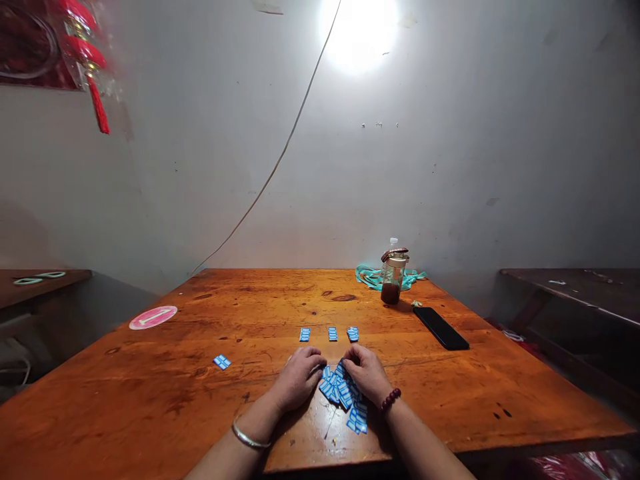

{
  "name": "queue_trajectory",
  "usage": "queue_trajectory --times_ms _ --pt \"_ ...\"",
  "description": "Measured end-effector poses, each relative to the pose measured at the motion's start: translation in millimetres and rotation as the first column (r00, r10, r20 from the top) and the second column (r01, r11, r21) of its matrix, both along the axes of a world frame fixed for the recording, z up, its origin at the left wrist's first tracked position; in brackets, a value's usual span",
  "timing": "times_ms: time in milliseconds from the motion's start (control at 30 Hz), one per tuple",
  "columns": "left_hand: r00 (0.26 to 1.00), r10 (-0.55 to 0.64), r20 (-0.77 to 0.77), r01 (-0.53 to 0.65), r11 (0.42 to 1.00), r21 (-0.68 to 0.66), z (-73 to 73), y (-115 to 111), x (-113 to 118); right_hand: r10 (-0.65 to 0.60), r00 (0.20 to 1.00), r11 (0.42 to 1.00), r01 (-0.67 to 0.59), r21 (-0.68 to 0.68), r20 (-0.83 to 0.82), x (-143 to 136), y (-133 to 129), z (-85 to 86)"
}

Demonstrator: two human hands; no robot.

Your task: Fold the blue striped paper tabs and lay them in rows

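A loose heap of small blue-and-white striped rectangular pieces lies on the wooden table between my two hands. My left hand, with a silver bangle at its wrist, rests at the heap's left edge. Its fingers are curled together, and whatever they may hold is hidden. On the other side, my right hand, wearing a dark red bead bracelet, pinches one piece at the top of the heap. Beyond the hands stand three small groups of like pieces in a row: left, middle and right.
Farther left lies a small blue-and-white group, with a pink oval sticker beyond it. A black phone lies at right. Behind it stand a bottle of dark liquid and turquoise ribbon. The wooden table meets the wall.
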State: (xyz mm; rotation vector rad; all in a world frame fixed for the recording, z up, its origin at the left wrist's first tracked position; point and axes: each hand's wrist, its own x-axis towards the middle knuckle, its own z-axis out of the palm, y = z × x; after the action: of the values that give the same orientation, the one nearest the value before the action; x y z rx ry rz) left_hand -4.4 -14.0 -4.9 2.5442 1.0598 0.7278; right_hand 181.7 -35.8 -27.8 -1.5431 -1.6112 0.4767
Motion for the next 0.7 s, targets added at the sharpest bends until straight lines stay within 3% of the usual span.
queue_trajectory --times_ms 700 --pt "1.0 -0.01 0.021 0.01 1.0 -0.016 3.2 -4.0 -0.9 0.028 0.996 1.0 -0.029 -0.009 -0.085 -1.0 -2.4 4.2"
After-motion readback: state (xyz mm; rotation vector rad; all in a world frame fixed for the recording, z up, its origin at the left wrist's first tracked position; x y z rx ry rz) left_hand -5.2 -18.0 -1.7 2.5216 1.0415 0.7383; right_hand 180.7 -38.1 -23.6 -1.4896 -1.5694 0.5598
